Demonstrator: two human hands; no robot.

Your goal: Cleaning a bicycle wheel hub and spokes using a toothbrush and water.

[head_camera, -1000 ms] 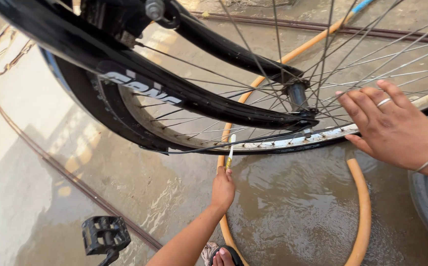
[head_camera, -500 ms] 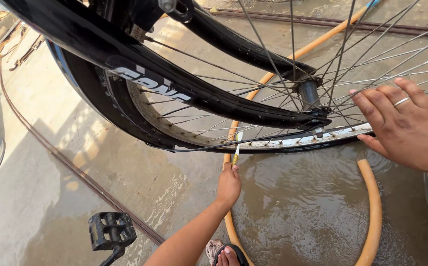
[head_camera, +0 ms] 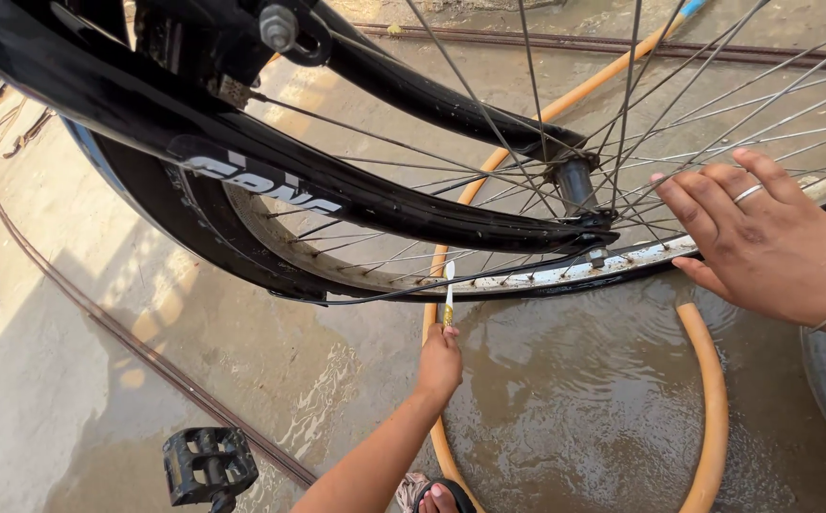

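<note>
Head view, near to far. Left hand (head_camera: 440, 364), fingers closed around the lower end of a small toothbrush (head_camera: 448, 296), which stands nearly upright with its pale head just under the wheel rim (head_camera: 565, 274). Below and left of this grip lies a black pedal (head_camera: 208, 464); right of it an orange hose (head_camera: 710, 399) curves over wet concrete floor (head_camera: 575, 399). Right hand (head_camera: 765, 249), open and holding nothing, fingers spread, rests against the rim and spokes (head_camera: 679, 114); a ring and bangle show. Above the brush, the black frame stay (head_camera: 270, 180) runs to the hub (head_camera: 575, 180); the tyre (head_camera: 175, 218) lies behind it.
</note>
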